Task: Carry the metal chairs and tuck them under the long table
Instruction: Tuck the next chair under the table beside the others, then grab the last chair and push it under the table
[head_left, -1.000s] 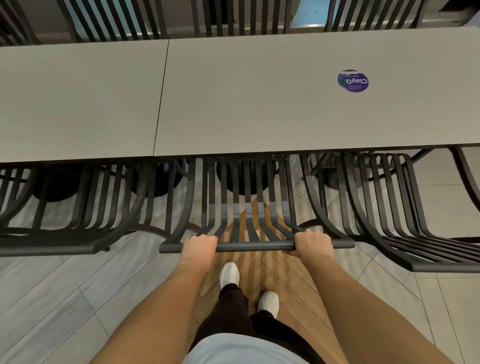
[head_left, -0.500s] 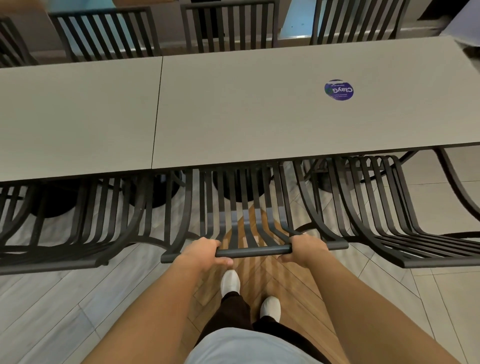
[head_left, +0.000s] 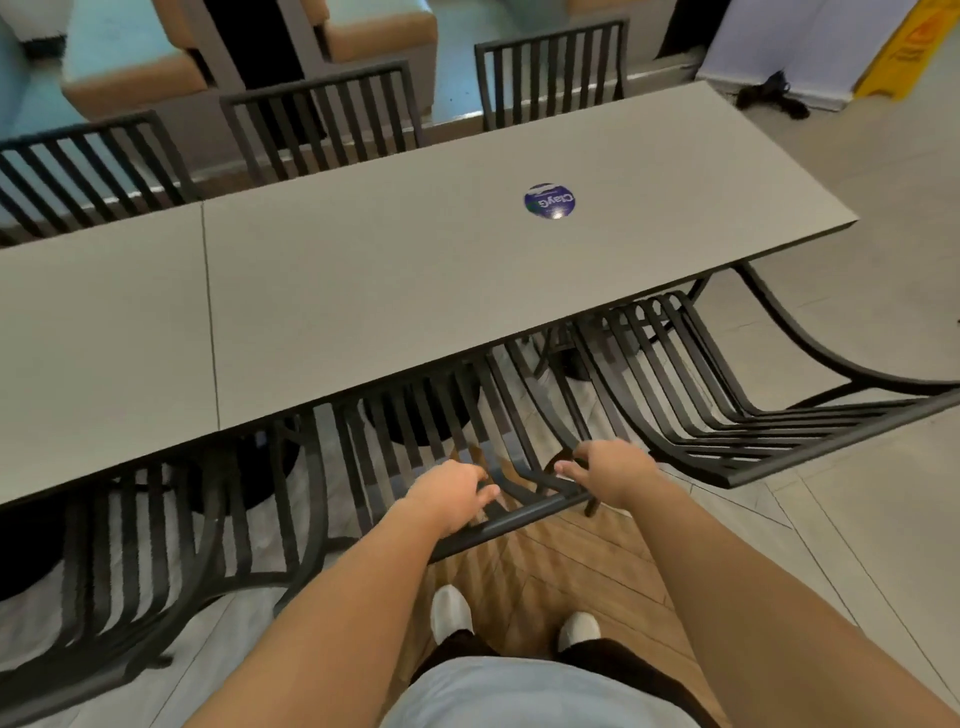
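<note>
Both hands have loosened vs half a sec ago: then they were wrapped round the top rail, now the fingers are lifting off it. Left hand sits over the rail w/ fingers spread and only loosely bent, fingertips near or brushing the slats, not clamped. Right hand is at the rail's right end, fingers extended fwd and relaxed; can't tell if the palm touches the metal. View has also swung, so the table runs diagonally now.

Black slatted metal chair under the hands: flat dark top rail, thin vertical bars curving down into the seat, seat front tucked beneath the table edge just ahead of the hands. Below the wrists, white shoes on the wood-pattern floor strip.

Right of the right hand, a second black slatted chair, also partly under the edge. Left of the left hand, a third black slatted chair, likewise.

Ahead, the long grey table, w/ a round blue sticker beyond the right hand. Past it, far-side black chairs.
</note>
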